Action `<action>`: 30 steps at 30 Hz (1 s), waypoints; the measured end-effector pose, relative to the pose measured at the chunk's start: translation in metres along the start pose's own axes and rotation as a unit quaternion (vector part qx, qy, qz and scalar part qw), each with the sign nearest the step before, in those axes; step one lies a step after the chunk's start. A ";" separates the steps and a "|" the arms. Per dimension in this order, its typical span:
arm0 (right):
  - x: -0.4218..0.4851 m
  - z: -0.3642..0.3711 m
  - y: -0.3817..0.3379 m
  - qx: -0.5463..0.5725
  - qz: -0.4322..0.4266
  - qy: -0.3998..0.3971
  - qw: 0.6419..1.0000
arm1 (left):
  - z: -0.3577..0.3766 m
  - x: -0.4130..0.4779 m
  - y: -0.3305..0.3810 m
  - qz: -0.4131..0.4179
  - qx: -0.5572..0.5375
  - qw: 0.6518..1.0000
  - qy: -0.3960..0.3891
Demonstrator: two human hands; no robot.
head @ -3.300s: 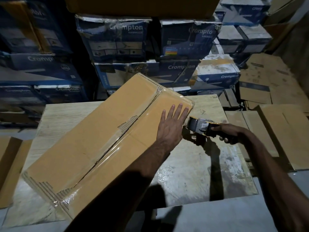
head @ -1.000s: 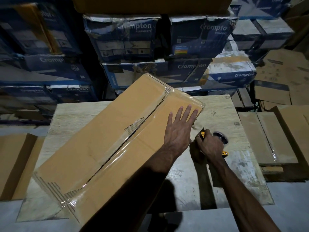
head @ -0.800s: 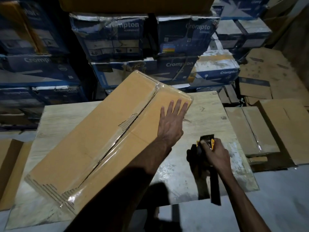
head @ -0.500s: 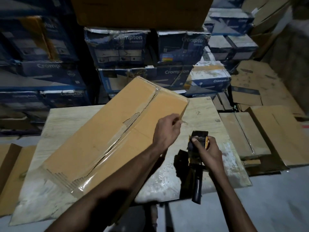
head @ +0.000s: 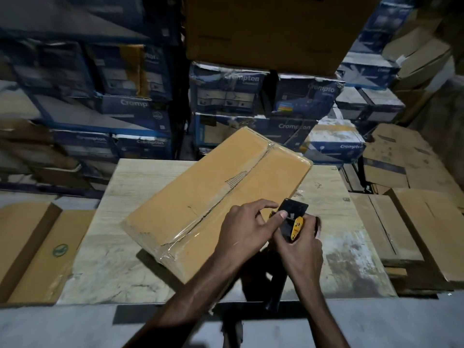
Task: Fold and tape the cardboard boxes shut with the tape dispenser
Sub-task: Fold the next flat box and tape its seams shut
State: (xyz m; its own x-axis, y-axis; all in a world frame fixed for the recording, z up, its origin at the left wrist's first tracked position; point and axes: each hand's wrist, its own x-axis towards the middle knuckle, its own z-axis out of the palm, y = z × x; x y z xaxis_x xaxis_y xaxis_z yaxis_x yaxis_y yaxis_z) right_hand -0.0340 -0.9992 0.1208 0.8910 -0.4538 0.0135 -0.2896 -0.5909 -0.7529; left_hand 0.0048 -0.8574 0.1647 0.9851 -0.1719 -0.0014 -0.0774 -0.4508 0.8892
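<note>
My left hand (head: pixel 247 229) has come off the cardboard box (head: pixel 218 194), and its grip now pinches the head of the tape dispenser (head: pixel 292 218) between thumb and forefinger. My right hand (head: pixel 301 247) has stood the dispenser upright, grip wrapped round its body. The box lies on the table (head: pixel 140 179) just left of both grips, seam taped. I'm probably freeing the tape end.

The room is dim. A pale wooden table (head: pixel 140 187) with a worn, stained top stands on a grey floor (head: pixel 62 327). Far behind it, blue printed cartons (head: pixel 226 91) are stacked high, with one big brown carton (head: pixel 263 28) above them. Flat cardboard sheets (head: pixel 401 222) lie at the right, an open brown box (head: pixel 30 247) at the left.
</note>
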 end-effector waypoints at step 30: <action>-0.039 0.085 -0.083 -0.323 -0.289 -0.162 0.887 | -0.091 -0.033 -0.126 -0.356 -0.332 0.869 0.083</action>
State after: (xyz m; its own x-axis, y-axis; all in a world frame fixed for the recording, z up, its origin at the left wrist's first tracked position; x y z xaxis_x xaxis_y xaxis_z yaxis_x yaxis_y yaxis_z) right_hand -0.0147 -0.8756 0.1267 0.9792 0.2027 0.0051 0.2012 -0.9684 -0.1474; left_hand -0.0043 -0.7154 0.0940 0.7597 0.0972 -0.6429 0.6127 0.2240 0.7579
